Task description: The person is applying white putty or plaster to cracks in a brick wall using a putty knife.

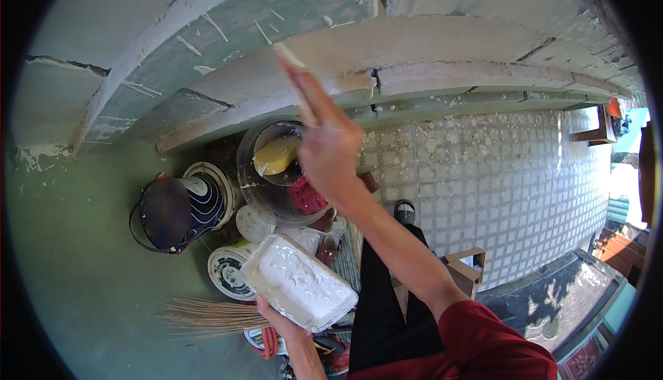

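Right hand (331,142) is raised and closed around the handle of a putty knife (290,59); the blade tip rests against the pale filler band on the green wall (207,42). Left hand (276,318) grips from beneath a rectangular tray of white putty (297,282), held low and level; a clear bucket (266,193), round lids (228,269) and a broom of thin sticks (207,314) lie below on the floor.
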`<state>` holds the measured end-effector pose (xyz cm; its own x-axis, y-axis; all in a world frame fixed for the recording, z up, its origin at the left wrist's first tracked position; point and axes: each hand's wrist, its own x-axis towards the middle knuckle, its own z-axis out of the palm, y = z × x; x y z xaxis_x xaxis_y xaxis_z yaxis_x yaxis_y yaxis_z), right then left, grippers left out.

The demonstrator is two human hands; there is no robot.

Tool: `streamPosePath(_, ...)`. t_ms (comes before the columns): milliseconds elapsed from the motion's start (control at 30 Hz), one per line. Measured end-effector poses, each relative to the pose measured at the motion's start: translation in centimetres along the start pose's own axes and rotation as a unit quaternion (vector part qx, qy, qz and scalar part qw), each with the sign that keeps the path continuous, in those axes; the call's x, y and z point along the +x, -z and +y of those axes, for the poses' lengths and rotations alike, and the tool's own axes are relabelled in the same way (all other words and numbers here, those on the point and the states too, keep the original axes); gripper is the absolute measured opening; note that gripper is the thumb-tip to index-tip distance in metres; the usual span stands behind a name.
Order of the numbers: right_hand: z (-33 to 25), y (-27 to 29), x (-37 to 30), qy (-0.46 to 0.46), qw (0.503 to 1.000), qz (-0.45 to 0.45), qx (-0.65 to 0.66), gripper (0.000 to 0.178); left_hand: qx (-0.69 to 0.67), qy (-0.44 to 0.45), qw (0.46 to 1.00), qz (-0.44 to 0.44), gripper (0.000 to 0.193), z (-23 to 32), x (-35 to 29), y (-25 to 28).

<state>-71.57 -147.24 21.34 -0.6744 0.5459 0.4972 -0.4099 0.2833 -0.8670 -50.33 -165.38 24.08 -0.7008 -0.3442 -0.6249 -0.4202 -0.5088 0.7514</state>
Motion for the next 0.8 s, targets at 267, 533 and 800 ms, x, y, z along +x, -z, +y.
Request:
streamPosePath(267,2.2,11.7,4.6,-0.068,0.954,0.163,-0.243,0.047,0.001,0.004,1.0,0.005,0.065,-1.4,0.3,1.2)
streamPosePath(533,1.9,2.5,2.7,0.072,0.977,0.105,-0.173,0.06,0.015,-0.013,0.999,0.033,0.067,-0.4,0.3,1.3)
streamPosePath(800,1.2,3.8,1.5,0.107,0.992,0.017,-0.071,0.073,-0.012,0.002,1.0,0.016,0.064,-0.5,0.5,1.9)
